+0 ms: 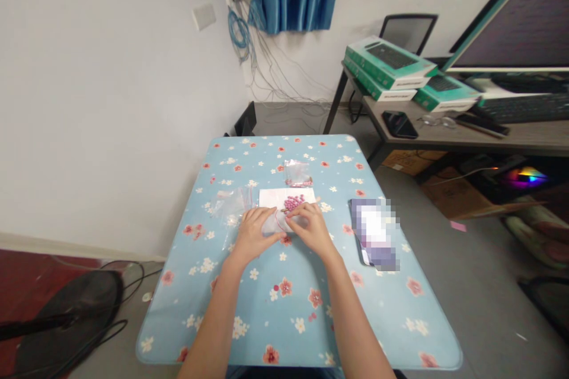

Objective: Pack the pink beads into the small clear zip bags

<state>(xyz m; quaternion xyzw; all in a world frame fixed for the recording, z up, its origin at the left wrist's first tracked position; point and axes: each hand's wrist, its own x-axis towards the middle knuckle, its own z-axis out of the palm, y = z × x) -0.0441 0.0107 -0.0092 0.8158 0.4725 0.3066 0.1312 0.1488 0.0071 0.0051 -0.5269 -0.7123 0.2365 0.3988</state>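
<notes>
On a white sheet [272, 195] near the middle of the table lies a cluster of pink beads [294, 202]. A thin pink string [278, 220] curves between my two hands, with a small gold-coloured piece [284, 209] near its top. My left hand [256, 232] rests at the sheet's left side, thumb and index finger apart beside the string. Closed at the fingertips, my right hand [312, 230] pinches at the string just below the beads. Whether a bead is also in that pinch is too small to tell. Behind the sheet is a clear bag [297, 173] with reddish beads along its bottom.
Crumpled clear plastic bags [233, 204] lie left of the sheet. A phone-like device [376, 234], partly pixelated, is on the right of the flowered table [267, 331]. A desk [427, 136] with green keyboard boxes [386, 65] stands at the back right. A wall borders the left.
</notes>
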